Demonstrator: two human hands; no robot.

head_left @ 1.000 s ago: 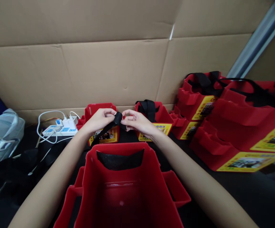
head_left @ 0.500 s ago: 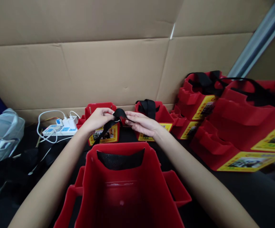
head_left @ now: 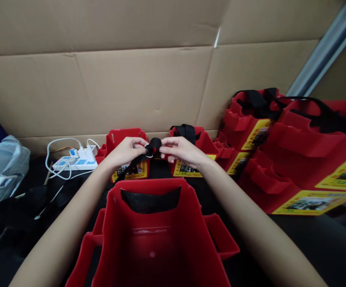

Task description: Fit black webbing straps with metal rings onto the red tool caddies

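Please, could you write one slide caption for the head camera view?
Left hand and right hand handling a looped black strap beyond an open red bin.

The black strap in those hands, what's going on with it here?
A person is handling a black webbing strap with two bare hands. The left hand grips it at a metal ring, while the fingers of the right hand hold its looped part. An open red plastic bin with side pockets stands nearest the person, below the hands. More red bins are stacked to the right, and a white power strip lies beyond the left forearm.
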